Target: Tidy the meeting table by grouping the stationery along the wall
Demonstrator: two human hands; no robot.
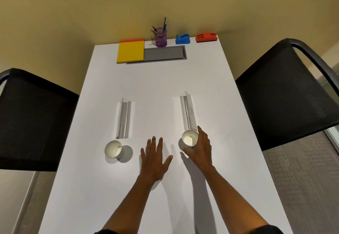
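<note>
Along the far wall edge of the white table (157,87) stand a yellow notepad stack (130,51), a purple pen cup (161,38) with pens, a blue tape dispenser (182,39) and a red stapler (206,37). Two clear triangular name stands lie mid-table, one on the left (124,118) and one on the right (187,111). A white paper cup (113,149) stands at the left. My right hand (200,146) grips a second white paper cup (189,139) from its right side. My left hand (155,157) rests flat on the table, fingers spread, between the two cups.
A grey cable hatch (164,53) is set into the table beside the notepad. Black mesh chairs flank the table on the left (34,122) and on the right (286,90). The beige wall rises right behind the far edge.
</note>
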